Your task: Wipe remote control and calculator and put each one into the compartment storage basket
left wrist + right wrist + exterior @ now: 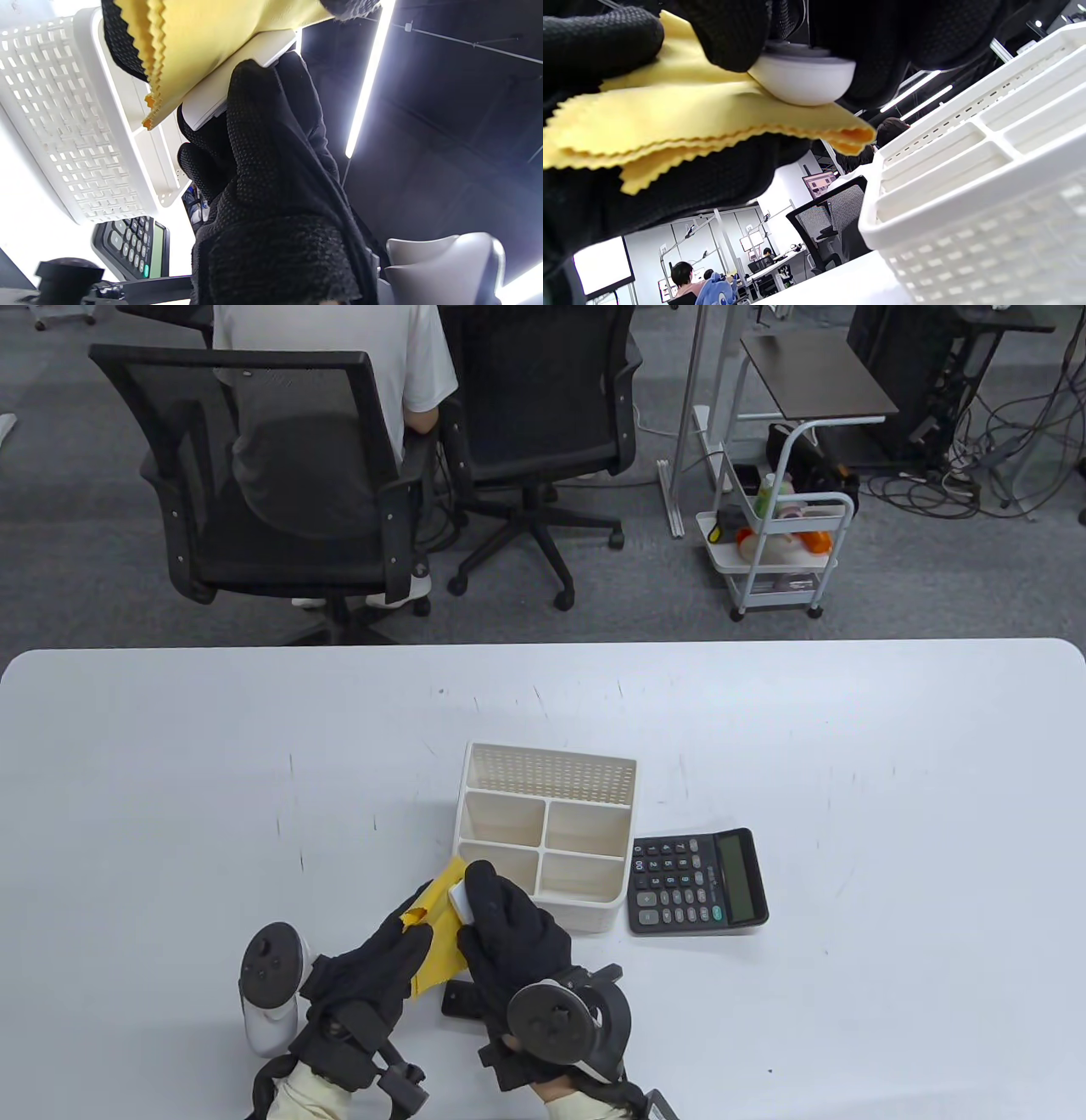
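Note:
My right hand (488, 903) grips a white remote control (461, 903) just in front of the white compartment basket (548, 768), above the table. My left hand (405, 929) holds a yellow cloth (437, 929) against the remote's side. In the right wrist view my fingers (882, 38) curl round the remote's rounded end (804, 82), and the folded cloth (691, 123) lies under it. In the left wrist view the cloth (203, 38) covers the remote (237, 80). The black calculator (697, 882) lies flat, right of the basket. The basket compartments that show hold nothing.
A dark object (458, 1003) lies on the table under my right wrist; what it is I cannot tell. Beyond the table's far edge stand office chairs (280, 500), one with a seated person, and a small white cart (785, 551).

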The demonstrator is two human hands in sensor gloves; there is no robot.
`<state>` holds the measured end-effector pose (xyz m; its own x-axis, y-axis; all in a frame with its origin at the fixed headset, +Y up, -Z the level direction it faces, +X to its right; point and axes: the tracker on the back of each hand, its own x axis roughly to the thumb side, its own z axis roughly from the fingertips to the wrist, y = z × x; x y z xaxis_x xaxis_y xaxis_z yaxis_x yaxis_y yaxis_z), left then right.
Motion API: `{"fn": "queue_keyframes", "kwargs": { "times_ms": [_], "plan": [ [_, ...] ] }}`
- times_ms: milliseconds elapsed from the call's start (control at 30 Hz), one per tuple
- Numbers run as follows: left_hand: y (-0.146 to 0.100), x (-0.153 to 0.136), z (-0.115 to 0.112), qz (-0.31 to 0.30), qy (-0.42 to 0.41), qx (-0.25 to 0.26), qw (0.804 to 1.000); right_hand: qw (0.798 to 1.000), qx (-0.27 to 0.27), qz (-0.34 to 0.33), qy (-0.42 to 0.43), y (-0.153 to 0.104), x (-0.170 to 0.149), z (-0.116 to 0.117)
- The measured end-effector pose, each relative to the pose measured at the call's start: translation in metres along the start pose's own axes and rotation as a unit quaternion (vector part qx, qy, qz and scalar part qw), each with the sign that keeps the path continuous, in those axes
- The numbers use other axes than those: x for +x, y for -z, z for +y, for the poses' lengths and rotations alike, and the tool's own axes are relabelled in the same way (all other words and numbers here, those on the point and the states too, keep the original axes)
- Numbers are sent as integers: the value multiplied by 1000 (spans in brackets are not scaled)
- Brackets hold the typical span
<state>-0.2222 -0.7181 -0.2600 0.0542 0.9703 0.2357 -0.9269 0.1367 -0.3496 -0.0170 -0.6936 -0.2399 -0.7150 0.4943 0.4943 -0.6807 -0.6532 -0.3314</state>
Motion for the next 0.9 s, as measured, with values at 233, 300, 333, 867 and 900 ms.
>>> {"fn": "queue_keyframes", "kwargs": {
  "times_ms": [233, 300, 333, 867, 900],
  "plan": [
    [-2, -2, 5, 11, 5, 17, 1000, 995, 66, -78, 22, -1, 19, 10],
    [-2, -3, 8, 16, 1, 17, 1000, 993, 86, -79, 16, 0, 18, 9],
    [-1, -4, 8, 16, -6, 20, 1000, 993, 81, -81, 15, 1, 17, 8],
    [1, -2, 5, 26, 23, -5, 999, 999, 31, -29, -11, 4, 7, 3],
    [1, -1, 4, 21, 24, -8, 999, 1000, 30, -2, 9, 5, 2, 2]
  ]
}}
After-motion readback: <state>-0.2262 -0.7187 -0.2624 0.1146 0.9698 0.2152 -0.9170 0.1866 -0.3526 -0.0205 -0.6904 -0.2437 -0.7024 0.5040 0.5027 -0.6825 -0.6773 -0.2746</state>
